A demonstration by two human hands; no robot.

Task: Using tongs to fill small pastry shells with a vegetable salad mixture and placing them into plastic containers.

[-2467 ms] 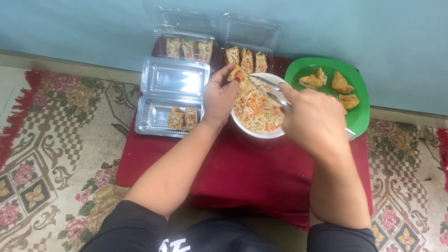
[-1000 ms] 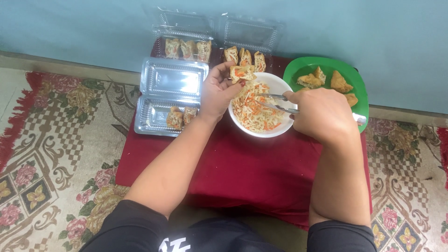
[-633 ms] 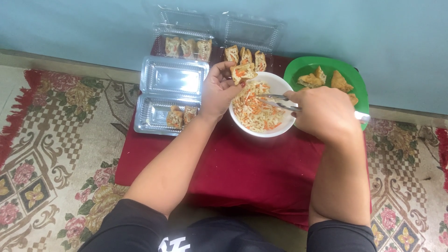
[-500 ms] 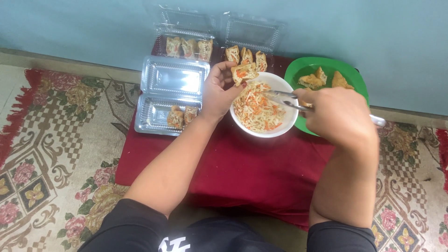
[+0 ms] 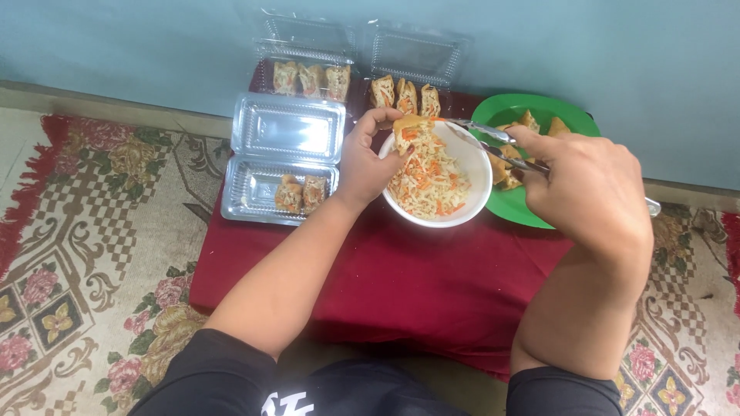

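the left hand [image 5: 368, 160] grips a fried tofu pocket [image 5: 410, 131] between thumb and fingers, holding it over the far left rim of the white bowl [image 5: 476, 192]. orange and pale vegetable shreds show in the pocket's opened top. the bowl sits on the red-covered bench [image 5: 401, 277], a little right of its middle, and is full of shredded vegetable filling [image 5: 432, 177].

the right hand [image 5: 590, 189] is closed around metal tongs [image 5: 493, 146], whose tips point left and reach just beside the pocket, above the bowl's far edge. the tongs' back end pokes out to the right of the hand.

right of the bowl and touching it stands a green plate [image 5: 532, 212] with more fried tofu pieces [image 5: 532, 123], partly hidden behind the right hand. left of the bowl lies an open clear plastic clamshell box [image 5: 281, 158] holding two filled pieces [image 5: 301, 192] in its near half. along the far edge, against the blue wall, two more clear boxes [image 5: 308, 58] each hold a row of three pieces. a patterned floral rug [image 5: 85, 254] covers the floor around the bench.
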